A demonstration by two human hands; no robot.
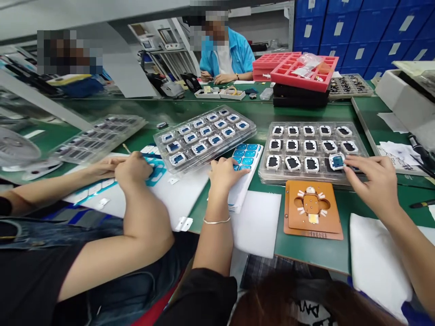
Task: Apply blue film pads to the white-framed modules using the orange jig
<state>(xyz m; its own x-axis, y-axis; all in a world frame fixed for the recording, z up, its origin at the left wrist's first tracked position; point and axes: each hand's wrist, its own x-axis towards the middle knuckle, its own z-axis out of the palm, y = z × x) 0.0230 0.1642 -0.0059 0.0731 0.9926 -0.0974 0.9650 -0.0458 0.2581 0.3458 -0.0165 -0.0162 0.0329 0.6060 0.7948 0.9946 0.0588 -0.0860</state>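
Observation:
My right hand (372,179) pinches the edge of a white square frame part with a blue face (336,161), above the front right of a clear plastic tray (267,174). That tray holds rows of similar white frames with black insides. My left hand (222,174), with a bangle at the wrist, rests on a stack of white sheets with blue stickers (249,154). Its thumb is stretched out apart from the bent fingers, and nothing shows in its grasp. Between my hands, an orange fixture (311,210) with a recessed centre lies in front of the tray.
Another clear tray (205,136) of blue-faced frames lies left of centre. A co-worker's hands (134,170) work at my left over blue film on a white sheet. White foam (256,222) and white cloth (377,262) lie at the front edge. Red trays (302,74) stand behind.

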